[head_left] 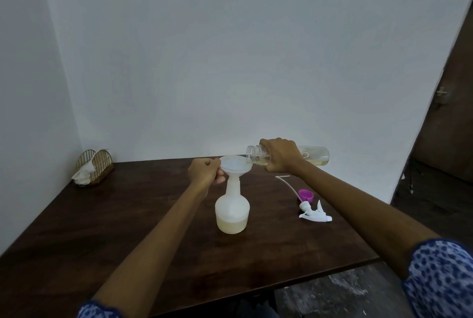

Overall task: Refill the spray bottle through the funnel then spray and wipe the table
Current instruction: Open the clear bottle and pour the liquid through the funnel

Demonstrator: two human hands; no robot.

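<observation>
Refilling in progress: spray bottle [232,211] stands upright near the middle of the tabletop [128,228], pale liquid filling its lower part; a white funnel [235,165] sits in its neck, pinched at the rim by the left hand [206,172], seemingly to keep it from tipping; the right hand [281,155] wraps its fingers round a clear refill bottle [286,155] held almost level, mouth over the funnel's edge, yellowish liquid pooled at its far end; no stream is visible. The trigger head [313,212] with its dip tube and a purple cap [383,195] lie toward the right edge, evidently set aside for refitting; a wire holder [95,166] with a pale cloth waits at the far left corner.
</observation>
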